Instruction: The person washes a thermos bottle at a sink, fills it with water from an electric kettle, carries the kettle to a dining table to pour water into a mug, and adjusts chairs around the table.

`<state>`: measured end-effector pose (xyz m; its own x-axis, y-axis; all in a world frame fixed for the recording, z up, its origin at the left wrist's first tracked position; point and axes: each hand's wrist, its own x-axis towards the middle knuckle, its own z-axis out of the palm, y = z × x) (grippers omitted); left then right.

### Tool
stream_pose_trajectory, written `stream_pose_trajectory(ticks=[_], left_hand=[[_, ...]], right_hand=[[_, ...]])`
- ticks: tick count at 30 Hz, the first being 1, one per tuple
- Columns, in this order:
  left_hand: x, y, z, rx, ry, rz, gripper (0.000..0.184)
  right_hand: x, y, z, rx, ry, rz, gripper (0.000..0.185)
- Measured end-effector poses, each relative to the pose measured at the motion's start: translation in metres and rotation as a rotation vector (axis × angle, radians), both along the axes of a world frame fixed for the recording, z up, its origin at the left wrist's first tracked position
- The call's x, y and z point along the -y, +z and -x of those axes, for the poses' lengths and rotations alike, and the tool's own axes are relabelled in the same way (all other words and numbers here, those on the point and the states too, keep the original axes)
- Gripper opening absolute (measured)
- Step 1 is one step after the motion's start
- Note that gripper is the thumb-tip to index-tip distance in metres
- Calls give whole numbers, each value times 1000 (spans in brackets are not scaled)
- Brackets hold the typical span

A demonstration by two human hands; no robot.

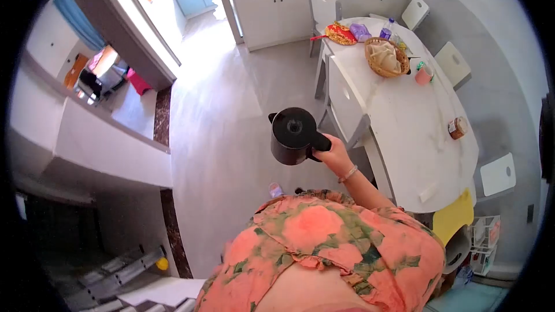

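My right hand (330, 153) is wrapped round the handle of a black kettle (293, 133), which hangs upright over the floor, left of the table. Its round lid faces up and the spout points to the upper left. A bracelet is on my right wrist. My left hand does not show; below the kettle there is only the flowered orange top and one foot in a sandal (276, 189).
A white table (404, 121) on the right bears a wicker basket (374, 69), a jar (457, 127), a pink cup (424, 75) and a bottle. White chairs (346, 98) stand around it. Cabinets (260, 14) line the back. A doorway is at the upper left, a ladder at the lower left.
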<state>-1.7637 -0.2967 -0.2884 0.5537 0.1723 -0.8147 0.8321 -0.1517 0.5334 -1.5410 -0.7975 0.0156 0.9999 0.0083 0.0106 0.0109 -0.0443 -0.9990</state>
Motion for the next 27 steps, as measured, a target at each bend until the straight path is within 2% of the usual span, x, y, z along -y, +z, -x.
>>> stream_pose_trajectory(ticks=[3, 5, 6, 7, 10, 12, 14, 15, 17, 19, 20, 21, 23, 26, 27], left_hand=[[-31, 10, -168, 166, -34, 2, 22], [-37, 9, -284, 193, 18, -69, 20], [-38, 11, -338, 335, -34, -101, 24], [-37, 18, -392, 341, -77, -68, 30], [16, 83, -521, 411, -171, -121, 31], [48, 101, -585, 503, -202, -27, 31], [70, 97, -631, 499, -243, 1, 30], [79, 94, -656, 493, -260, 20, 29], [67, 40, -702, 417, -359, 85, 27], [71, 40, -714, 280, -336, 11, 24], [69, 47, -715, 200, -328, 38, 24], [56, 31, -731, 137, -399, 79, 27], [59, 59, -744, 118, -379, 78, 26], [44, 47, -790, 109, -339, 106, 25], [47, 48, -804, 95, -355, 107, 25]], right_hand=[[-3, 4, -69, -38, -138, 16, 28], [2, 10, -106, -2, -274, -72, 27], [5, 14, -125, -4, -296, -72, 27], [12, 19, -144, 33, -375, -62, 27], [34, 34, -201, 49, -523, -32, 28], [51, 34, -240, 32, -599, -15, 28], [70, 29, -276, 131, -725, -86, 29], [86, 15, -297, 122, -772, -16, 28], [100, 8, -331, 127, -861, -27, 29], [115, 7, -368, 118, -1010, 34, 27], [122, -7, -378, 100, -1034, 24, 27], [135, -26, -393, 83, -1072, 0, 26], [148, -37, -418, 63, -1187, 9, 22], [147, -39, -451, -28, -1329, 38, 22], [149, -47, -460, -34, -1373, -28, 22]])
